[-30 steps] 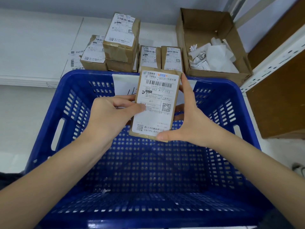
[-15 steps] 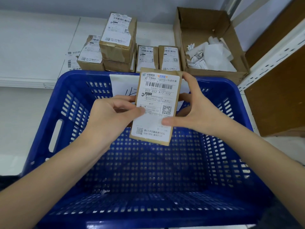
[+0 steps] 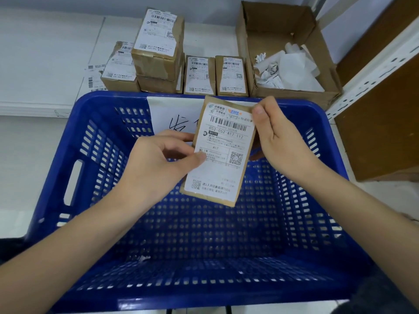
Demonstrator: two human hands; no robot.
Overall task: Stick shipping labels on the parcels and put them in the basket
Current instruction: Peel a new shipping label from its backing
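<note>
The labelled parcel (image 3: 221, 152) hangs at the frame's centre, over the open blue basket (image 3: 68, 137). Its long axis runs from upper right to lower left, label facing up. The left hand (image 3: 156, 164) pinches its left edge, thumb on the label; the right hand (image 3: 278, 141) pinches the top right corner. The basket floor lies straight below, so the drop looks short.

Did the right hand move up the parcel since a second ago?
Yes. The right hand went from the parcel's bottom corner up to its top corner, nearer the basket's far rim.
</note>
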